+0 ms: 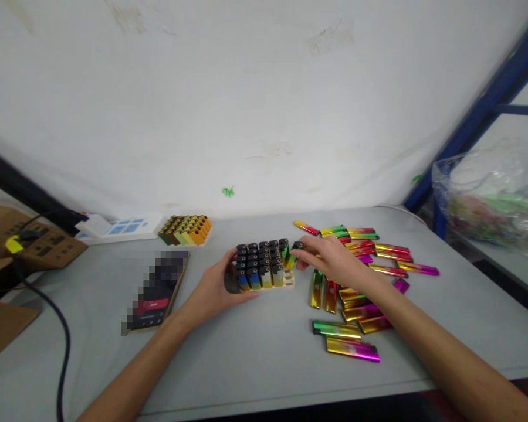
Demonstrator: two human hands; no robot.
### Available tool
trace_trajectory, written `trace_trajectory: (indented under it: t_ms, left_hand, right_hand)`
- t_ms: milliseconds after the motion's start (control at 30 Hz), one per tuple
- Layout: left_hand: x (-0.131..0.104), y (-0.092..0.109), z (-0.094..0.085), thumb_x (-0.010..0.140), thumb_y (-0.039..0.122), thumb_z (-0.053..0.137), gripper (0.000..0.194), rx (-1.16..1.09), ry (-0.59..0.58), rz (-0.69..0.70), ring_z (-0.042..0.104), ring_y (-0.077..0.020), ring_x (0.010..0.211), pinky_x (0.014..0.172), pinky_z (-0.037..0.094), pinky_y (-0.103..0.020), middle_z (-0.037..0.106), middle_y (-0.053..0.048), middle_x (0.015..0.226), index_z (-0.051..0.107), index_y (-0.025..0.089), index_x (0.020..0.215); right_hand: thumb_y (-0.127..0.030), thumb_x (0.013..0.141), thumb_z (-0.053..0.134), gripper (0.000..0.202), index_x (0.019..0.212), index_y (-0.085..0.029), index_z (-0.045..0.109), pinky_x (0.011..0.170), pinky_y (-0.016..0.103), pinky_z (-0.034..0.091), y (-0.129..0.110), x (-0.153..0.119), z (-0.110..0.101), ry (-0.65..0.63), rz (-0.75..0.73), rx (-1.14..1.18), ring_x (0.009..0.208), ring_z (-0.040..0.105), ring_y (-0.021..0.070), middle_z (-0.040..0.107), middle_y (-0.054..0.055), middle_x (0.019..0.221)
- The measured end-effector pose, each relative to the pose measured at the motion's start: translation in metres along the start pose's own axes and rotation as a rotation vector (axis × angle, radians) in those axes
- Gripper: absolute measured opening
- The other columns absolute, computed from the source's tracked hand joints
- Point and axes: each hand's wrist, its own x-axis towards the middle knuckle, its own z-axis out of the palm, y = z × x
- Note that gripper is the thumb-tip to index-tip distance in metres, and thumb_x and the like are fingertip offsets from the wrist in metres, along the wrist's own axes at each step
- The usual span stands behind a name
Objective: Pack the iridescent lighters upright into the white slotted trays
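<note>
A white slotted tray (289,281) stands mid-table, holding rows of upright black-topped lighters (259,261) with blue, yellow and silvery bodies. My left hand (217,284) wraps round the tray's left end, thumb along the front. At its right end, my right hand (323,255) pinches a green-and-yellow lighter (295,253) by its upper part, close to the last column. Some slots at the front right corner show bare. Beside and beneath my right forearm lie many loose shiny lighters (337,329) in red, gold, green and purple.
Behind to the left sits a second block of yellow and dark lighters (185,230). A phone (158,290) lies left of my left hand. Cardboard boxes (39,240), a white power strip (127,227) and a black cable (61,328) occupy the left. A plastic bag (493,199) is at right.
</note>
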Motion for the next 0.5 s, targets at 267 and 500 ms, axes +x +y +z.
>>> trace_trajectory:
  t_ms: [267,500]
  left_hand:
    - [0.001,0.003,0.000,0.067,0.047,0.088,0.093,-0.016,0.013,-0.010,0.073,-0.0343,0.115,0.098,0.061,-0.045,0.074,-0.013,0.129,0.046,0.018,0.145]
    - [0.000,0.005,0.000,0.067,0.050,0.088,0.096,-0.009,-0.001,-0.035,0.071,-0.0348,0.119,0.101,0.059,-0.046,0.071,-0.017,0.133,0.044,0.014,0.146]
  right_hand:
    - [-0.044,0.105,0.054,0.028,0.091,-0.021,0.064,0.066,0.033,0.037,0.006,-0.002,0.011,0.014,-0.033,-0.196,0.067,0.059,0.0171,0.066,0.002,0.075]
    - [-0.041,0.107,0.053,0.031,0.097,-0.016,0.067,0.061,0.033,0.032,-0.013,0.001,0.026,-0.006,-0.017,-0.578,0.067,0.060,0.0198,0.070,0.009,0.081]
